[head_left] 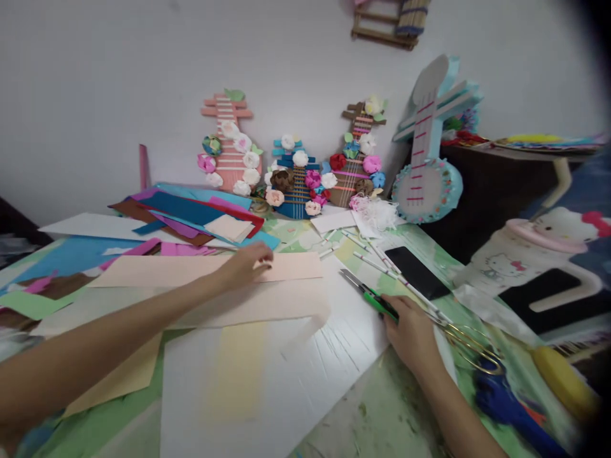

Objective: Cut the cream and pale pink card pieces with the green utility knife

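My right hand (405,327) grips a green box cutter (375,300), its blade out and pointing up and to the left over a white board (296,388). My left hand (248,264) is above a pale peach paper strip (296,266), fingers loosely bent with a gap between thumb and forefinger and nothing visible in them. A wider cream-peach sheet (267,304) lies just in front of that strip, its right edge blurred. Scored lines mark the white board near the knife.
Coloured paper sheets (191,213) are piled at the back left. Flower-covered paper instruments (229,146) lean on the wall. To the right are a black phone (417,272), striped paper sticks (377,264), gold-handled scissors (472,350), a blue glue gun (506,401) and a white cup (506,254).
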Demonstrator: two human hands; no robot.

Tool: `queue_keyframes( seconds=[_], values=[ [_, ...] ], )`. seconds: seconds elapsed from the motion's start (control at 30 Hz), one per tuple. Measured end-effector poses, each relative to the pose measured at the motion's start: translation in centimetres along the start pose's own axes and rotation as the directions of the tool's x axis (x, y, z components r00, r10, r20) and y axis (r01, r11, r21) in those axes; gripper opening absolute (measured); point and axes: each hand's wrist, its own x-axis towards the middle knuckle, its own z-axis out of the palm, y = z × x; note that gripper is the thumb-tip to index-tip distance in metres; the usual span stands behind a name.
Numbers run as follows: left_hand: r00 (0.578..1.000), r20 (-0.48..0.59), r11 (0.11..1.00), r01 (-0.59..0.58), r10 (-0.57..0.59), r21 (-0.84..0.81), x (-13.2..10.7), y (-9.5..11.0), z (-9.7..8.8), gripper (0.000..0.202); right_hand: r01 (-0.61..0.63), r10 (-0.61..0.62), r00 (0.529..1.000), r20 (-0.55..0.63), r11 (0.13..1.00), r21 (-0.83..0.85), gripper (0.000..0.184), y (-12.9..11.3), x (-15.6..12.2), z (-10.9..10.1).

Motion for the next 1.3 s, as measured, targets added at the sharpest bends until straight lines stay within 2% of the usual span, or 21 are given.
queue_keyframes(
  seconds=[0.07,0.13,0.2,0.3,0.37,0.47,0.57,0.67,0.73,0.8,0.87,0.97,1.03,1.1,1.17,1.23,1.3],
  values=[
    [0.986,0.132,0.992,-0.095,0.106,-0.08,-2.5,3.7,1.8,0.006,0.002,-0.002,1.0,0.001,1.0,0.003,0.035,-0.2,0.0,-0.1],
    [0.963,0.221,0.982,-0.122,0.151,-0.141,-4.5,6.8,3.4,0.012,0.027,-0.027,1.0,-0.016,1.0,0.011,0.035,-0.4,-0.1,0.0],
    [0.958,0.244,0.978,-0.11,0.152,-0.178,-5.7,9.2,4.9,0.024,0.073,-0.07,0.995,-0.066,0.997,0.036,0.034,-0.7,-0.2,0.1],
    [0.969,0.229,0.977,-0.044,0.092,-0.208,-6.2,11.8,6.7,0.018,0.193,-0.172,0.977,-0.13,0.965,0.176,0.03,-1.9,-0.6,0.1],
    [0.971,0.227,0.968,-0.016,0.074,-0.25,-6.3,13.1,7.6,0.017,0.247,-0.24,0.969,-0.061,0.911,0.33,0.031,-3.1,-0.9,-0.2],
    [0.957,0.269,0.939,-0.009,0.108,-0.343,-7.0,14.6,8.1,0.018,0.226,-0.336,0.929,0.157,0.849,0.479,0.038,-4.9,-1.4,-0.9],
    [0.938,0.309,0.918,-0.021,0.155,-0.397,-8.3,15.3,7.8,0.014,0.238,-0.419,0.867,0.272,0.825,0.512,0.04,-5.9,-1.7,-1.7],
    [0.942,0.286,0.923,-0.056,0.175,-0.38,-9.6,15.0,7.1,0.012,0.256,-0.46,0.823,0.333,0.823,0.507,0.035,-6.3,-1.8,-2.3],
    [0.943,0.228,0.934,-0.162,0.242,-0.318,-10.0,14.5,6.8,0.015,0.254,-0.477,0.803,0.358,0.816,0.519,0.031,-6.4,-1.8,-2.5],
    [0.921,0.168,0.929,-0.319,0.35,-0.19,-10.1,14.2,6.8,0.021,0.242,-0.495,0.784,0.375,0.8,0.549,0.029,-6.4,-1.7,-2.7],
    [0.882,0.166,0.896,-0.443,0.441,-0.023,-10.0,14.3,7.1,0.027,0.209,-0.469,0.802,0.369,0.8,0.563,0.029,-6.1,-1.6,-2.7],
    [0.845,0.266,0.845,-0.512,0.464,0.154,-9.9,15.1,7.8,0.045,0.132,-0.291,0.921,0.26,0.859,0.495,0.027,-5.1,-0.9,-2.6],
    [0.837,0.308,0.822,-0.525,0.452,0.221,-10.1,15.7,8.3,0.058,0.076,-0.14,0.978,0.153,0.928,0.364,0.024,-4.0,-0.1,-2.8],
    [0.844,0.303,0.813,-0.521,0.443,0.261,-10.4,16.1,8.8,0.065,0.043,-0.063,0.99,0.13,0.988,0.145,0.026,-2.8,0.7,-2.9],
    [0.855,0.274,0.815,-0.509,0.441,0.278,-10.7,16.2,9.1,0.066,0.038,-0.029,0.981,0.192,0.998,-0.041,0.03,-1.9,1.6,-3.0],
    [0.864,0.237,0.822,-0.498,0.444,0.278,-10.9,16.1,9.4,0.065,0.066,-0.026,0.954,0.298,0.99,-0.125,0.026,-1.4,2.3,-2.8],
    [0.867,0.217,0.832,-0.494,0.449,0.253,-11.0,16.0,9.3,0.064,0.09,-0.034,0.93,0.367,0.987,-0.136,0.018,-1.0,2.9,-2.5]
  ],
)
